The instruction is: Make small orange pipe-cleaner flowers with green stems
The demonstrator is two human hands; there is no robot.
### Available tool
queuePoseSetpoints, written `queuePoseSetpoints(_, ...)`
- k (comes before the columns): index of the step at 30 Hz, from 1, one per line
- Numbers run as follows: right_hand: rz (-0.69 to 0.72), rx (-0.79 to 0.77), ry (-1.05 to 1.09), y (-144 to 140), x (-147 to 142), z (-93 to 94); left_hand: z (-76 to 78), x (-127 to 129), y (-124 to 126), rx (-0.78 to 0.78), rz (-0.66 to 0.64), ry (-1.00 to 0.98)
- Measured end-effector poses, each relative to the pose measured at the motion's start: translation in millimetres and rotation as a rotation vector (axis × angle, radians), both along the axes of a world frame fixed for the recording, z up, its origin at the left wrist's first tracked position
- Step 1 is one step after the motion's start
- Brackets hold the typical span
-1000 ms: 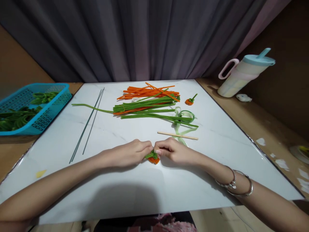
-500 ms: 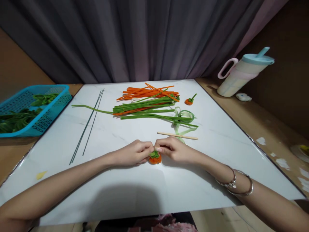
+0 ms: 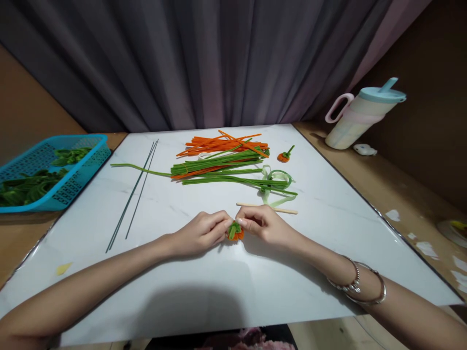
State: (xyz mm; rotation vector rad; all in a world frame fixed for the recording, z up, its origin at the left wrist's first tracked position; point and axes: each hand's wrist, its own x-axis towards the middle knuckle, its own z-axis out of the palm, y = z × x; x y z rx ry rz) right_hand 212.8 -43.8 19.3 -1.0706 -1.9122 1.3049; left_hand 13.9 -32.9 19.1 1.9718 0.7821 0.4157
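My left hand (image 3: 204, 232) and my right hand (image 3: 263, 224) meet at the middle of the white board (image 3: 219, 282), fingertips pinched together on a small orange pipe-cleaner pumpkin with a green top (image 3: 235, 231). The pumpkin sits between both hands, just above the board. A finished orange pumpkin with a green stem (image 3: 283, 155) lies farther back on the right. A wooden stick (image 3: 268, 208) lies just beyond my right hand.
Green pipe cleaners (image 3: 219, 167) and orange pipe cleaners (image 3: 222, 142) are piled at the back centre, with a green ribbon (image 3: 279, 181) beside them. Two thin wires (image 3: 133, 192) lie to the left. A blue basket (image 3: 51, 170) stands far left, a lidded tumbler (image 3: 361, 116) far right.
Both hands have kept hold of the small pumpkin and turned it; its green top now shows more upward. The camera view has shifted slightly downward.
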Motion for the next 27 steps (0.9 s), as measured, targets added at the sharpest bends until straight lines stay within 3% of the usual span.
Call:
queuePoseSetpoints(6, 0.035, -0.221, 0.019, 0.8, 3.4, 1.7, 2.3, 1.7, 0.9, -0.205, 0.082, -0.044)
queuePoseSetpoints(11, 0.018, -0.207, 0.017, 1.7, 8.6, 4.2, -1.2, 1.9, -0.5, -0.404, 0.124, -0.193)
queuePoseSetpoints(13, 0.021, -0.219, -0.008, 0.9, 9.5, 6.8, -1.7, 1.7, -1.2, -0.402, 0.143, -0.209)
queuePoseSetpoints(16, 0.025, -0.196, -0.062, -1.6, 7.6, 9.6, -2.5, 0.4, -2.5, -0.156, 0.156, -0.119)
queuePoseSetpoints(19, 0.051, -0.048, -0.157, -4.0, 4.8, 9.6, -4.6, -1.6, -4.5, 0.142, 0.065, 0.011)
queuePoseSetpoints(22, 0.114, 0.144, -0.237, -4.4, 5.4, 9.1, -7.4, -3.5, -6.2, 0.301, -0.042, 0.090)
queuePoseSetpoints(27, 0.206, 0.248, -0.261, -4.1, 11.3, 12.3, -9.7, -5.3, -6.8, 0.484, -0.091, 0.179)
